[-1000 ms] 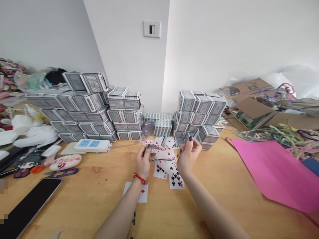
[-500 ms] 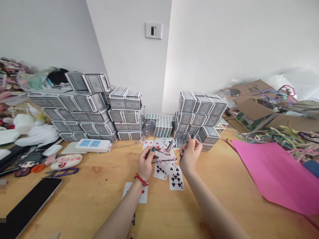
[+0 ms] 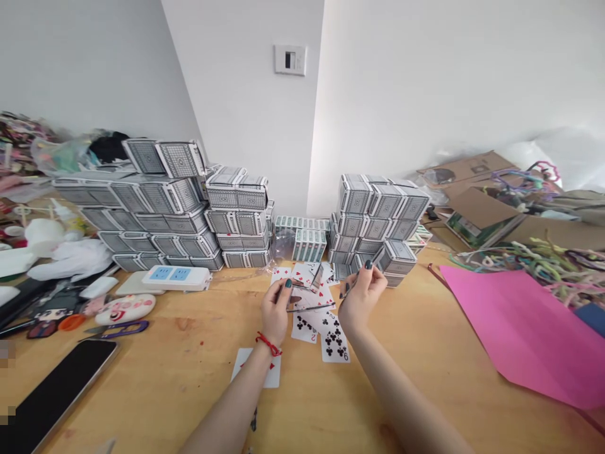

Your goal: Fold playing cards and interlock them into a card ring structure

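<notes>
My left hand [image 3: 274, 312], with a red cord bracelet at the wrist, is closed on folded playing cards [image 3: 314, 308], seen mostly edge-on with one flap standing up. Close by on the right, my right hand [image 3: 362, 301] pinches a dark-backed playing card [image 3: 348, 289], largely covered by the fingers. Loose cards lie face up beneath and between the hands, among them a nine of clubs [image 3: 336, 345]. A card with red diamonds [image 3: 271, 376] lies partly under my left forearm.
Stacked blocks of folded cards rise at the left [image 3: 172, 195] and right [image 3: 357, 195], with card boxes [image 3: 309, 244] between. A power strip [image 3: 177, 277], scissors [image 3: 123, 328] and a phone [image 3: 61, 391] lie left. Pink paper [image 3: 520, 334] and an open carton [image 3: 486, 214] are right.
Both hands stay nearly in place. My right hand has turned slightly and shifted a little to the right. The folded cards remain in my left hand.
</notes>
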Demonstrator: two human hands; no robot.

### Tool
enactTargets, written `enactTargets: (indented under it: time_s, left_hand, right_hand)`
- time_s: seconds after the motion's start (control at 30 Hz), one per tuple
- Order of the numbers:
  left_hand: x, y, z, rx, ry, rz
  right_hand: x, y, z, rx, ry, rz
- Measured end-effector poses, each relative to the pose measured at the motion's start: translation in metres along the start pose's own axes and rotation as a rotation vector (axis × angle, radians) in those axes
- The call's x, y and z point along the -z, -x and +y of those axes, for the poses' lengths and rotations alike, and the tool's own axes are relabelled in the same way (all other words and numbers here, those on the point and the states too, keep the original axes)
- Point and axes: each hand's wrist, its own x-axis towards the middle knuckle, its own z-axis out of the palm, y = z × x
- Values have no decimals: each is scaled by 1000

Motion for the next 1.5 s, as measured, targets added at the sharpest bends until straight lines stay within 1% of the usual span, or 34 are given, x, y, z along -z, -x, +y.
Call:
enactTargets:
  time_s: [0.1, 0.2, 0.3, 0.47, 0.63, 0.87, 0.97, 1.03, 1.1, 1.17, 1.2, 1.27, 1.37, 1.43, 1.5]
  left_hand:
    - [1, -3, -6, 12, 50, 46]
    - [3, -5, -7, -10, 11, 54]
    - [3, -4, -3, -34, -45, 19]
    - [1, -1, 5, -8, -51, -45]
    - [1, 0, 4, -12, -92, -64]
    - [3, 1, 3, -36, -133, -91]
    - [4, 1, 3, -36, -136, -85]
    - [4, 0, 4, -22, -117, -109]
    - [3, 0, 5, -19, -112, -160]
    - [1, -1, 5, -44, -157, -187]
    - [1, -1, 4, -64, -187, -170]
    - [0, -3, 0, -102, -227, -90]
    - [2, -8, -6, -153, -287, 45]
    - [6, -12, -8, -216, -412, 84]
    - [10, -14, -7, -315, -567, 94]
  right_hand:
    - [-2, 3, 1, 59, -27, 48]
    - [-2, 4, 3, 48, -24, 23]
    - [-1, 1, 5, -2, 10, 2]
    - [1, -7, 4, -50, 41, -8]
    - [1, -8, 4, -60, 48, -9]
    - [2, -5, 10, -55, 50, 18]
    - [3, -6, 13, -67, 29, 28]
    - [4, -9, 14, -78, 25, 35]
    - [6, -15, 16, -70, 39, 59]
    - [7, -22, 18, -66, 61, 71]
    - [8, -25, 19, -76, 66, 58]
    - [9, -29, 21, -125, 47, 8]
    - [9, -31, 24, -262, -51, -146]
    - [8, -31, 25, -362, -132, -269]
    - [8, -29, 25, -425, -192, -342]
